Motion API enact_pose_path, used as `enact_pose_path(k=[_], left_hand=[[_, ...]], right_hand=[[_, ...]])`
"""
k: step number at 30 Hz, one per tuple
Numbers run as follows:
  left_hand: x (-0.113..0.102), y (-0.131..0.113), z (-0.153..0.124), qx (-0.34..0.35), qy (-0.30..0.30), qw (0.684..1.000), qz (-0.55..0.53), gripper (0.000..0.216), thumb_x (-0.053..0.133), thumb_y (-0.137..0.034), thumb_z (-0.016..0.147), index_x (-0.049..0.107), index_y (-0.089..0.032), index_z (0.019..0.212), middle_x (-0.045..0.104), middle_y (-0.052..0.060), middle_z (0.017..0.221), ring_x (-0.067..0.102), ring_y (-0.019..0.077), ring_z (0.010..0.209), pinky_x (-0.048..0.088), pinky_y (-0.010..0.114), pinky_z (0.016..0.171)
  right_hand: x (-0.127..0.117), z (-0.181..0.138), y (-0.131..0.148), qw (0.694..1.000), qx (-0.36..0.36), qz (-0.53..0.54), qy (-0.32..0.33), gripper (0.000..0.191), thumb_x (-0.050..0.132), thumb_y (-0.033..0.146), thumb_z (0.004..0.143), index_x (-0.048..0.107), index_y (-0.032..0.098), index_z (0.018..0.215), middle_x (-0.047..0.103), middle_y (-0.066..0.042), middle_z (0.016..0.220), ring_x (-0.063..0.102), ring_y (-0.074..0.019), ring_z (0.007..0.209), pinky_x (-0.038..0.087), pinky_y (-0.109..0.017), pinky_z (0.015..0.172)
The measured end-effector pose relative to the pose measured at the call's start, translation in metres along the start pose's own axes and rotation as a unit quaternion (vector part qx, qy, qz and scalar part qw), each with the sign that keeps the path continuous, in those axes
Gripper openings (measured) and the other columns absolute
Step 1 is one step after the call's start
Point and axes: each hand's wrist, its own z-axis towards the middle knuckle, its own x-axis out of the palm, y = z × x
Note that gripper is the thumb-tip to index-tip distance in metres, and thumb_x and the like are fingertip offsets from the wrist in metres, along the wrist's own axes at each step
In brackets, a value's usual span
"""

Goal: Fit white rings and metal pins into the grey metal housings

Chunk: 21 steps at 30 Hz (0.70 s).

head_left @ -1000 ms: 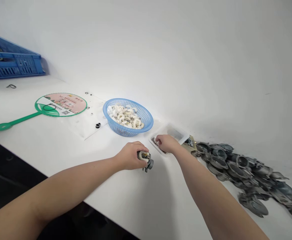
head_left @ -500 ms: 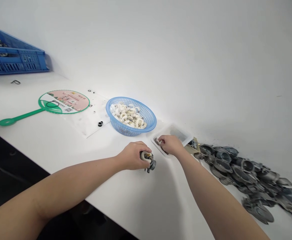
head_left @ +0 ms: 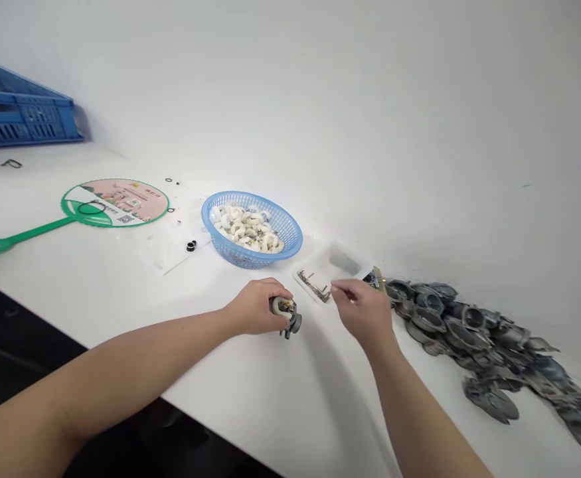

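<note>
My left hand (head_left: 259, 307) is closed around a small grey metal housing (head_left: 294, 323) with a white ring-shaped part (head_left: 281, 306) set in its top. Some brassy bits show inside the ring. My right hand (head_left: 362, 311) has its thumb and fingertips pinched together beside a white plastic tray (head_left: 306, 255); anything between them is too small to make out. Thin metal pins (head_left: 313, 285) lie along the near side of that tray. Behind my left hand stands a blue mesh basket (head_left: 243, 257) filled with white curved plastic parts (head_left: 250, 229).
Grey metal castings (head_left: 474, 332) are heaped on the right of the white table (head_left: 250, 392). A green-handled fan (head_left: 121, 202) lies at left, with small black rings (head_left: 191, 245) nearby. A blue crate (head_left: 24, 119) stands at far left against the wall.
My right hand has come out of the tray and moved right and toward me, uncovering the pins. My left hand still holds the housing. The whole view has shifted slightly.
</note>
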Motion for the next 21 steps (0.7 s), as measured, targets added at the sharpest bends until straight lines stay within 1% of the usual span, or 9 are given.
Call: enact_pose_path(k=[1,2,3,5,7,10,12,16,21], left_hand=[[0.000,0.000,0.000,-0.002,0.000,1.000,-0.002,0.035,0.067,-0.017,0.054,0.067,-0.019,0.090,0.063,0.002,0.092,0.060,0.0157,0.081,0.048,0.025,0.075],[0.000,0.000,0.000,-0.005,-0.001,1.000,-0.004,0.035,0.067,-0.017,0.055,0.067,-0.019,0.090,0.063,0.002,0.093,0.060,0.0158,0.081,0.049,0.025,0.075],[0.000,0.000,0.000,-0.007,-0.002,1.000,-0.006,0.035,0.067,-0.017,0.054,0.067,-0.019,0.090,0.063,0.003,0.093,0.060,0.0159,0.082,0.048,0.025,0.076],[0.000,0.000,0.000,-0.010,-0.004,1.000,-0.008,0.036,0.067,-0.017,0.054,0.067,-0.018,0.090,0.063,0.003,0.094,0.060,0.0164,0.083,0.048,0.025,0.077],[0.000,-0.001,0.000,-0.009,-0.006,1.000,-0.007,0.036,0.066,-0.018,0.054,0.067,-0.018,0.090,0.063,0.003,0.094,0.060,0.0169,0.083,0.048,0.026,0.077],[0.000,-0.001,0.000,-0.007,-0.008,1.000,-0.004,0.035,0.066,-0.019,0.055,0.066,-0.018,0.090,0.063,0.003,0.094,0.060,0.0170,0.083,0.048,0.027,0.078],[0.001,-0.001,-0.001,-0.006,-0.009,1.000,-0.002,0.035,0.066,-0.019,0.056,0.066,-0.018,0.090,0.063,0.003,0.093,0.060,0.0169,0.083,0.049,0.027,0.078],[0.001,-0.001,-0.001,-0.001,-0.010,1.000,-0.003,0.034,0.066,-0.019,0.056,0.066,-0.019,0.090,0.063,0.003,0.092,0.060,0.0170,0.083,0.049,0.027,0.077],[0.000,-0.002,0.000,0.006,-0.008,1.000,-0.011,0.033,0.067,-0.019,0.055,0.067,-0.018,0.088,0.063,0.003,0.091,0.060,0.0173,0.082,0.049,0.027,0.077]], right_hand=[[-0.003,-0.015,0.007,0.996,-0.032,0.052,-0.064,0.014,0.054,0.025,0.078,0.067,0.019,0.076,0.068,-0.002,0.075,0.063,-0.0156,0.070,0.049,-0.025,0.065],[-0.005,-0.030,0.015,0.989,-0.047,0.087,-0.112,0.011,0.057,0.024,0.078,0.066,0.019,0.075,0.067,-0.002,0.074,0.062,-0.0155,0.070,0.050,-0.025,0.064],[-0.005,-0.044,0.024,0.981,-0.053,0.120,-0.143,0.007,0.059,0.022,0.077,0.065,0.019,0.074,0.066,-0.002,0.073,0.062,-0.0148,0.067,0.050,-0.025,0.062],[-0.003,-0.067,0.040,0.970,-0.057,0.164,-0.171,0.003,0.061,0.018,0.076,0.063,0.020,0.075,0.064,-0.001,0.072,0.061,-0.0137,0.064,0.051,-0.025,0.060],[0.003,-0.081,0.053,0.967,-0.064,0.170,-0.180,0.005,0.062,0.014,0.076,0.062,0.020,0.076,0.064,-0.002,0.072,0.061,-0.0133,0.063,0.052,-0.025,0.058],[0.013,-0.088,0.063,0.966,-0.102,0.139,-0.190,0.009,0.062,0.012,0.076,0.062,0.021,0.078,0.062,-0.003,0.071,0.059,-0.0126,0.060,0.052,-0.024,0.052],[0.020,-0.086,0.064,0.965,-0.126,0.124,-0.195,0.010,0.061,0.011,0.076,0.062,0.021,0.079,0.062,-0.003,0.071,0.059,-0.0124,0.059,0.052,-0.023,0.051],[0.028,-0.082,0.062,0.962,-0.150,0.105,-0.203,0.011,0.060,0.011,0.076,0.063,0.022,0.080,0.064,-0.003,0.071,0.060,-0.0124,0.061,0.051,-0.022,0.053],[0.036,-0.081,0.060,0.959,-0.186,0.084,-0.195,0.015,0.060,0.008,0.075,0.062,0.022,0.081,0.064,-0.003,0.071,0.059,-0.0121,0.061,0.049,-0.022,0.054]])
